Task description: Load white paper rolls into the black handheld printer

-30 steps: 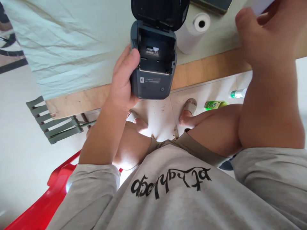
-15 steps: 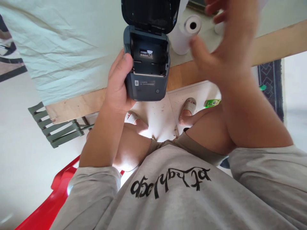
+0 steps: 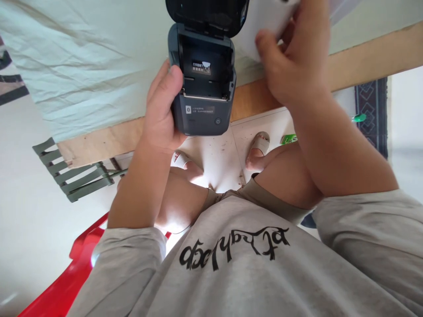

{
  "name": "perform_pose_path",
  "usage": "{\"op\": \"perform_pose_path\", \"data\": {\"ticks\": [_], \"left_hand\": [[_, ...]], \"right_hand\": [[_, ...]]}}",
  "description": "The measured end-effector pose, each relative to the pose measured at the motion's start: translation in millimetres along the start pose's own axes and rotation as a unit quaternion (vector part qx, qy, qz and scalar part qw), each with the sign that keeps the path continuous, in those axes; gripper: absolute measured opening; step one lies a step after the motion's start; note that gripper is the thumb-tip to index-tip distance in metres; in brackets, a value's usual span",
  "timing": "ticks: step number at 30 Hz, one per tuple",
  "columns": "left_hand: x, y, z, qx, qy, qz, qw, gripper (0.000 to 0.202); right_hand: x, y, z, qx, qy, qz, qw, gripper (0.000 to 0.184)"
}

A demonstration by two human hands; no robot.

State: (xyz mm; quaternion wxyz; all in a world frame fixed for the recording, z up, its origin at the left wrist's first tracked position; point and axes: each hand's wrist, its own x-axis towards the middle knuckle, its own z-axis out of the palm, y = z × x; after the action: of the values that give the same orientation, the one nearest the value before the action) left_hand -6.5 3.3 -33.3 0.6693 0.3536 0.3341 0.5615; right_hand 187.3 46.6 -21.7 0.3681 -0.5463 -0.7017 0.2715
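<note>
The printer (image 3: 205, 121) is held by the left hand (image 3: 163, 101) at the front edge of the table (image 3: 102, 145); its lower end is seen projecting past the wooden edge, over the floor (image 3: 220, 154). The thumb is clamped on one side wall, with the fingers wrapped beneath. The lid (image 3: 208, 15) is swung fully back, so that the bay (image 3: 206, 66) is exposed toward the camera. To the left of the printer, a wide stretch of creased cloth (image 3: 99, 66) is presented. To its right, only a narrow gap is left before the right hand (image 3: 295, 66), by which the white roll (image 3: 266, 20) is gripped between thumb and fingers, beside the lid.

The top of the lid and the upper end of the roll are cut off by the frame; only a sliver of the dark core is shown. The right fingertips are largely concealed behind the roll, and the left fingers mostly by the printer. Whether the roll is supported by the table cannot be determined. The small print inside the bay is hard to read. The green packet (image 3: 289, 139) is partly covered by the right arm.
</note>
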Motion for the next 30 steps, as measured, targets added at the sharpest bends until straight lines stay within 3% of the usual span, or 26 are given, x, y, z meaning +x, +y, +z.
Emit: {"op": "perform_pose_path", "data": {"ticks": [3,5,7,10,17,23,30], "left_hand": [[1.0,-2.0,0.8,-0.009,-0.002,0.001,1.0,0.018],[0.9,-2.0,1.5,-0.016,0.004,0.009,1.0,0.02],[0.0,-0.6,1.8,-0.018,0.001,0.008,1.0,0.02],[-1.6,2.6,2.0,-0.021,-0.025,-0.008,0.999,0.021],[-1.1,3.6,3.8,-0.035,-0.025,0.001,0.999,0.024],[-1.3,3.3,3.5,-0.039,-0.013,0.006,0.999,0.022],[-2.0,5.1,2.6,-0.032,-0.004,-0.013,0.999,0.018]], "right_hand": [[1.0,-1.4,2.2,0.129,0.065,0.081,0.986,0.039],[2.0,-4.1,3.4,0.251,0.026,0.162,0.954,0.029],[3.1,-6.3,4.3,0.317,-0.008,0.193,0.929,0.018],[3.4,-7.0,4.8,0.334,-0.022,0.192,0.922,0.011],[-0.3,-7.8,2.8,0.377,-0.079,0.224,0.895,0.025],[5.3,-4.7,6.0,0.425,-0.051,0.295,0.854,0.017],[5.2,-7.8,6.9,0.447,-0.064,0.257,0.854,0.028]]}}
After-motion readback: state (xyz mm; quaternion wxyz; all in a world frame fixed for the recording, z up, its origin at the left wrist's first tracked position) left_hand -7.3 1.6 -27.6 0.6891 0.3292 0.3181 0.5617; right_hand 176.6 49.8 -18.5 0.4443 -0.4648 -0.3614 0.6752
